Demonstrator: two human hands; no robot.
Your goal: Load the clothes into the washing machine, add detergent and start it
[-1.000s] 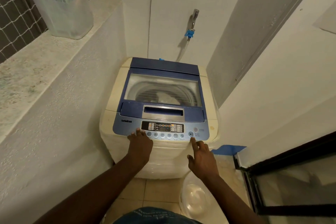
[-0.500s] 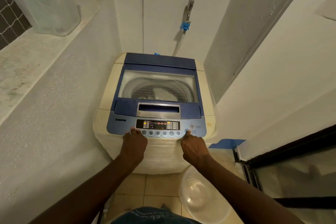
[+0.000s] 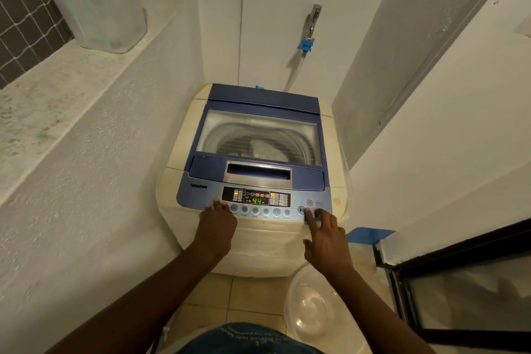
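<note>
A cream top-loading washing machine [image 3: 184,152] with a blue lid stands in the corner, lid closed. Through the lid window [image 3: 258,138] I see pale clothes in the drum. The control panel [image 3: 255,199] is lit and its display shows a green 44. My left hand [image 3: 216,227] rests on the panel's front edge, fingertips by the leftmost buttons. My right hand [image 3: 326,236] has its fingers spread, with a fingertip at the start/pause button [image 3: 301,210] on the right of the panel.
A translucent plastic container [image 3: 97,8] with a stick in it stands on the ledge at upper left. A clear plastic basin [image 3: 310,313] lies on the tiled floor right of my legs. A tap with a blue hose fitting [image 3: 306,44] is on the back wall. A dark-framed door [image 3: 459,296] is at lower right.
The display now shows a green 44. My right hand has opened out from a pointing press, its fingers spreading beside the start button. My left hand stays on the panel edge.
</note>
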